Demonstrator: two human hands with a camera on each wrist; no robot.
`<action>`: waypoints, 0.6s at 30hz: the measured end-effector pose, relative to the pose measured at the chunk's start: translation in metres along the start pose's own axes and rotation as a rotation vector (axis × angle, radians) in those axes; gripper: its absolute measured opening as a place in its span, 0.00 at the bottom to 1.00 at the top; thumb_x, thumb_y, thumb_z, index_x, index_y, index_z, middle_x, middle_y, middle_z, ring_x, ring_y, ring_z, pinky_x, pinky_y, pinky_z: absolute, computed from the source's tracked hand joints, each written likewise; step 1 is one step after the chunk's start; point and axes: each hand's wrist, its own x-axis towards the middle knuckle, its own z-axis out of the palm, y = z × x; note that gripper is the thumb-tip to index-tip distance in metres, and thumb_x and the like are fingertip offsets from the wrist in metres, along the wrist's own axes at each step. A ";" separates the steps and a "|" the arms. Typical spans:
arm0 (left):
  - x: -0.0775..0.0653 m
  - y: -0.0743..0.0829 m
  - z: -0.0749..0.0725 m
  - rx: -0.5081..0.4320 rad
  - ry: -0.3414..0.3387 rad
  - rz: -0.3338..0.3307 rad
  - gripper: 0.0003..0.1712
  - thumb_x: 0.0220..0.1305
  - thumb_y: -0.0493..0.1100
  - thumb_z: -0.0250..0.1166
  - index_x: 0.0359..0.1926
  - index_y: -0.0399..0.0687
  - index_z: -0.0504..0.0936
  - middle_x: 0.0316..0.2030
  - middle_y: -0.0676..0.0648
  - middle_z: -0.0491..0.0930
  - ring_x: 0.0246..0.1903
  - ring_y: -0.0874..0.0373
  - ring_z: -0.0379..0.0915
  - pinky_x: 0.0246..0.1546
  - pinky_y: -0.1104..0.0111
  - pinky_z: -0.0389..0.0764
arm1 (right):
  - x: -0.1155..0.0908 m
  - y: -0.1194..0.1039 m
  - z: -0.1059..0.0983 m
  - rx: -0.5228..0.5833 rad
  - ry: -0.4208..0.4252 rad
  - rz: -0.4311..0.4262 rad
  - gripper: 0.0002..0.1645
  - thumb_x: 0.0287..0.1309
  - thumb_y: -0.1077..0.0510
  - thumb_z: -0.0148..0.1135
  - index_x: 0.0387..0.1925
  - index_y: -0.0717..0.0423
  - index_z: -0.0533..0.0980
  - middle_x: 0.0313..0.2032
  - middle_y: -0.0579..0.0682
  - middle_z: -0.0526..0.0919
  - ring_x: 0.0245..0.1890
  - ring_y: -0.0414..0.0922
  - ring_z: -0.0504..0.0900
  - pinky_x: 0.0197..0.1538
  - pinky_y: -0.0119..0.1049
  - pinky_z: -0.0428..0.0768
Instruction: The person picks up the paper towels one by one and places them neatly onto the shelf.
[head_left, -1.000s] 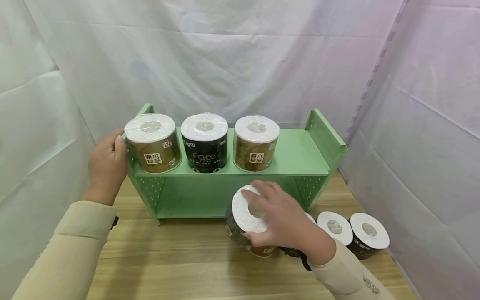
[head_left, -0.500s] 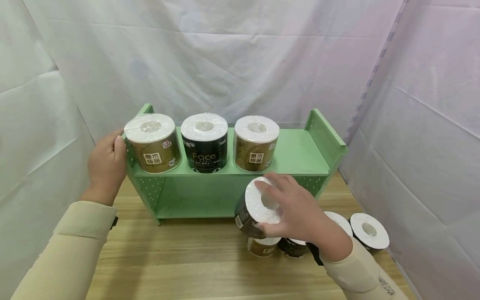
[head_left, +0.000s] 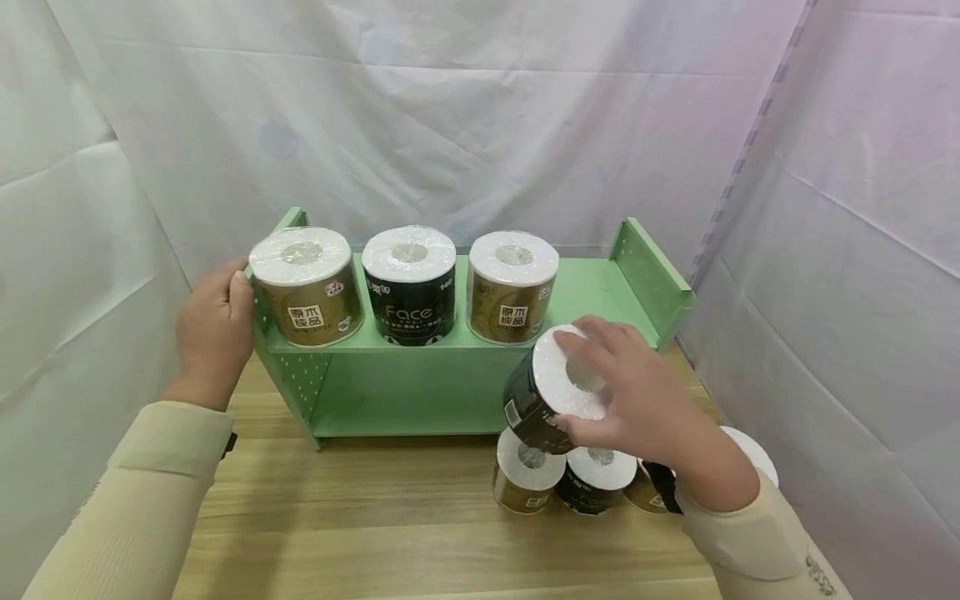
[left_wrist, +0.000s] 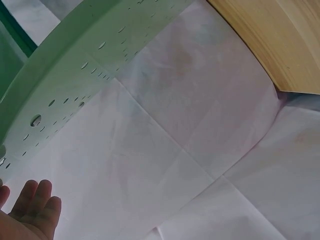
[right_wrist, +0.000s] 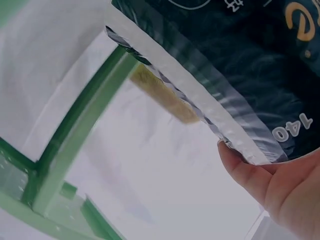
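My right hand [head_left: 637, 396] grips a black-wrapped toilet paper roll [head_left: 530, 408], tilted in front of the shelf's right half. Fingers lie over its white end and the thumb is at the near rim; in the right wrist view the black wrapper [right_wrist: 235, 65] reads "140". My left hand [head_left: 216, 325] holds the left side panel of the green two-tier shelf [head_left: 600, 300]. In the left wrist view, several fingers [left_wrist: 37, 205] show beside the perforated panel [left_wrist: 95, 65]. Two gold rolls [head_left: 306, 304] and a black roll [head_left: 409, 304] stand upright on the top tier.
On the wooden table [head_left: 375, 517], below the lifted roll, stand a gold roll [head_left: 523, 487] and a black roll [head_left: 592, 492]. Further right, another gold roll [head_left: 647, 492] and a white-topped roll [head_left: 752, 454] are partly hidden by the right arm. White sheets [head_left: 840, 250] enclose the workspace.
The right hand has carried the black roll up and to the right, from low before the shelf to just under the top tier's front edge. The left hand has stayed put.
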 end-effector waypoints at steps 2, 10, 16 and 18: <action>0.000 0.000 0.000 0.005 -0.001 -0.002 0.28 0.72 0.47 0.36 0.60 0.42 0.76 0.52 0.34 0.77 0.50 0.39 0.71 0.52 0.42 0.67 | 0.001 0.002 -0.006 -0.008 0.002 0.003 0.47 0.37 0.44 0.72 0.63 0.53 0.71 0.60 0.59 0.72 0.57 0.59 0.71 0.42 0.57 0.77; 0.000 0.000 0.001 0.009 -0.002 -0.014 0.28 0.72 0.47 0.36 0.61 0.44 0.75 0.54 0.35 0.77 0.51 0.38 0.71 0.53 0.41 0.67 | 0.006 0.005 -0.032 -0.031 -0.044 0.063 0.47 0.40 0.45 0.73 0.64 0.52 0.69 0.62 0.58 0.70 0.58 0.60 0.68 0.44 0.62 0.75; 0.000 0.001 0.000 0.007 0.003 -0.010 0.28 0.72 0.47 0.37 0.61 0.43 0.75 0.53 0.34 0.77 0.51 0.38 0.71 0.53 0.41 0.67 | 0.012 0.010 -0.044 -0.044 -0.036 0.045 0.47 0.40 0.46 0.73 0.64 0.54 0.70 0.61 0.60 0.70 0.57 0.61 0.69 0.47 0.62 0.73; -0.001 0.001 0.000 0.006 0.005 -0.008 0.28 0.72 0.47 0.37 0.61 0.42 0.76 0.53 0.34 0.77 0.50 0.38 0.71 0.52 0.41 0.67 | 0.014 0.012 -0.047 -0.052 -0.043 0.050 0.47 0.40 0.46 0.72 0.64 0.54 0.69 0.62 0.62 0.70 0.57 0.62 0.69 0.49 0.64 0.72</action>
